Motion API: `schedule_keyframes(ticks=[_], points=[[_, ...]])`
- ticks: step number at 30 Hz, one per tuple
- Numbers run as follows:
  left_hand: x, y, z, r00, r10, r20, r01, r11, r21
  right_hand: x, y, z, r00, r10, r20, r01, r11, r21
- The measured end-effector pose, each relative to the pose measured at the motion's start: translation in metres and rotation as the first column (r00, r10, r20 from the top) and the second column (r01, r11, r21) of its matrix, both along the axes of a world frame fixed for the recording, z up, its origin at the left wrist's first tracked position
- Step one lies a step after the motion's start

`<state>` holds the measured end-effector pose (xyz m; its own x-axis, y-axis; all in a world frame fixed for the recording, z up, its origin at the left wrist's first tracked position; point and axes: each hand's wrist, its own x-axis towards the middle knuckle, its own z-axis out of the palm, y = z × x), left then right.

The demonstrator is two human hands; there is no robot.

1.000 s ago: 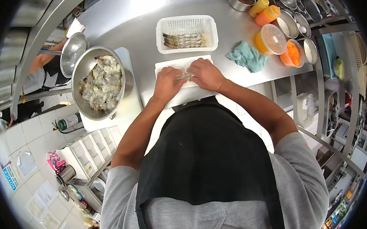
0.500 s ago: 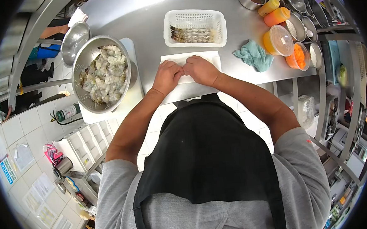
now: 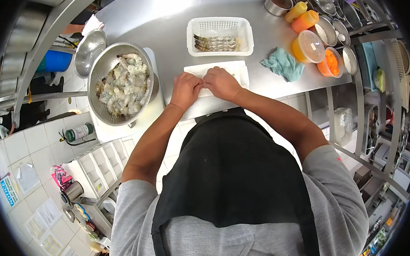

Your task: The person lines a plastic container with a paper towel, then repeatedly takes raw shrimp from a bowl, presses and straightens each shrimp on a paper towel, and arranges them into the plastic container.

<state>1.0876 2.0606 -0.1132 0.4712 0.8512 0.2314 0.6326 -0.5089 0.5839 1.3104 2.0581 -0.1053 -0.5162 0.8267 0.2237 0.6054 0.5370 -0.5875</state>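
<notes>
My left hand (image 3: 186, 90) and my right hand (image 3: 222, 84) meet over a small white tray (image 3: 241, 74) at the table's near edge. Both are closed, thumbs and fingertips pinched together and almost touching. Whatever lies between the fingertips is too small and covered to name. Just beyond the tray stands a white perforated basket (image 3: 249, 34), with several stretched-out shrimp (image 3: 218, 45) lying side by side in it. To the left, a steel colander (image 3: 92, 71) holds a heap of raw shrimp (image 3: 125, 88).
The colander rests over a white cutting board (image 3: 155, 113), beside another steel bowl (image 3: 91, 49). A teal cloth (image 3: 283, 64) lies right of the tray. Farther right stand squeeze bottles (image 3: 305, 21), a lidded orange tub (image 3: 308, 47) and a container of orange food (image 3: 331, 63).
The head view has shifted slightly, so the table items appear a little displaced. My hands stay pinched together over the tray, with only a small change in finger pose.
</notes>
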Motion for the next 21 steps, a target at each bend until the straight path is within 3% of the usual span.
schedule_keyframes(ticks=[10,14,16,17,21], points=[[-0.001,0.002,0.001,0.998,-0.026,-0.048,0.027,1.000,0.002,-0.014,-0.012,-0.014,0.991,-0.042,0.129,0.028,0.994,0.108],[-0.001,0.005,0.012,0.977,-0.044,-0.208,0.037,0.999,-0.036,-0.008,-0.010,-0.004,0.983,-0.006,0.185,-0.012,0.996,0.093],[0.008,0.001,0.023,0.968,-0.004,-0.251,-0.001,1.000,-0.022,0.007,-0.012,0.007,0.995,-0.076,0.063,0.067,0.990,0.123],[0.017,-0.001,0.027,0.978,0.011,-0.207,-0.018,0.999,-0.029,0.016,-0.014,0.014,0.995,-0.100,0.002,0.099,0.987,0.128],[0.040,-0.008,0.009,0.994,0.014,-0.104,-0.021,0.998,-0.065,0.055,-0.017,0.014,0.986,-0.092,0.136,0.092,0.996,0.005]])
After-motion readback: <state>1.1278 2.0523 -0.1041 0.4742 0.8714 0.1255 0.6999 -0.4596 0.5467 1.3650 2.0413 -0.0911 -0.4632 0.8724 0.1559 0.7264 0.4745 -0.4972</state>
